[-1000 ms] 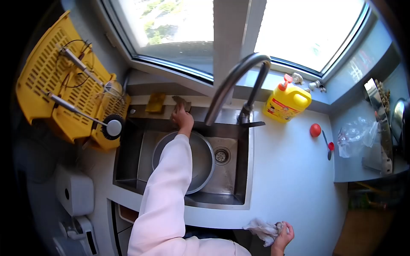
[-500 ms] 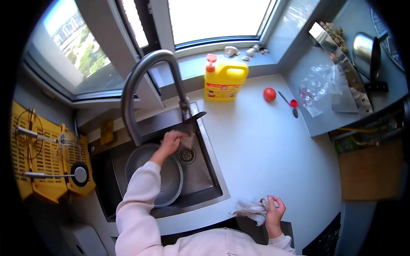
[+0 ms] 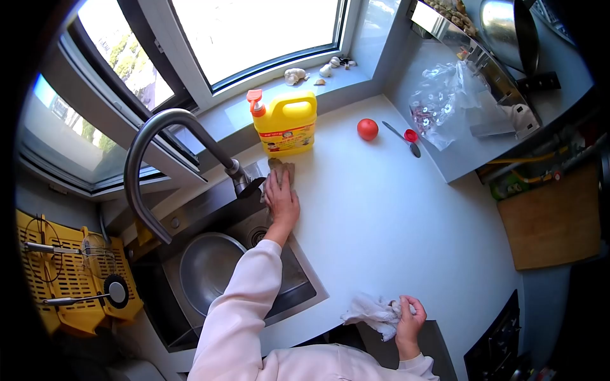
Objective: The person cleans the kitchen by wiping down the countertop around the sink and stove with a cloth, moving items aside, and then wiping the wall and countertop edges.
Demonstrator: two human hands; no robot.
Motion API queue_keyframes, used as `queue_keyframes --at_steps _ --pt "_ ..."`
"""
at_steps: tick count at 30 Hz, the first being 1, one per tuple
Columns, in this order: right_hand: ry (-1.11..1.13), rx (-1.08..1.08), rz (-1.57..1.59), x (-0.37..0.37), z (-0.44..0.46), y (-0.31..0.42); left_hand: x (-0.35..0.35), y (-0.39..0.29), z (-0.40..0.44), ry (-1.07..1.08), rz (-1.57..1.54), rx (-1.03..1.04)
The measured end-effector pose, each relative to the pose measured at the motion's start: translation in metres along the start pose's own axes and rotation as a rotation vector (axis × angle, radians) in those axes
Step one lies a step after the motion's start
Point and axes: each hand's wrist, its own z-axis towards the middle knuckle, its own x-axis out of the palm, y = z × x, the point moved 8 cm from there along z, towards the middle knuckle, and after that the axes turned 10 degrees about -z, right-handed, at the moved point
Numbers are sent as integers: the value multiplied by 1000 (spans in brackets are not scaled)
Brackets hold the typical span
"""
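Observation:
My left hand (image 3: pixel 281 202) lies with its fingers extended over a grey-brown rag (image 3: pixel 285 171), pressing it at the sink's back right corner. Just behind the rag stands a yellow jug (image 3: pixel 289 127) with a red pump top. Near the counter's front edge, my right hand (image 3: pixel 410 324) is closed on a crumpled white cloth (image 3: pixel 372 314). Below my left forearm, a round metal basin (image 3: pixel 210 260) sits in the sink (image 3: pixel 305 295), left of the drain. The tall curved faucet (image 3: pixel 130 171) arches over the sink's left side.
A tomato (image 3: pixel 367 129) and a dark-handled peeler-like tool (image 3: pixel 401 140) with a red part rest on the counter (image 3: pixel 375 216). Garlic (image 3: pixel 295 76) lies on the windowsill. To the right are a plastic bag (image 3: pixel 438 105) and a cutting board (image 3: pixel 549 222); a yellow rack (image 3: pixel 76 273) hangs left.
My left hand has moved from above the drain to the sink's back right corner, taking the rag along. My right hand keeps the white cloth in nearly the same place. The camera view has shifted.

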Motion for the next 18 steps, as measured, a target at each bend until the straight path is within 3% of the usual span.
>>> queue_keyframes --at_steps 1,3,5,7,8,9,11,18 --pt "-8 3 4 -4 0 -1 17 -5 1 112 321 39" --pt "-37 57 -4 -16 -1 -4 38 29 7 123 160 -18" --pt "-56 66 2 -25 0 -7 20 51 30 -107 -121 -237" --pt "-61 76 -2 -34 2 -13 18 65 46 -311 102 -188" --pt "-90 23 -29 -38 6 -16 35 86 48 -236 179 -374" --pt "-115 -26 -61 -44 7 -16 38 76 43 -228 178 -373" --pt "-103 37 2 -46 9 -20 46 46 38 -70 412 -310" --pt "-92 116 106 -74 32 -36 87 -58 -45 334 138 94"
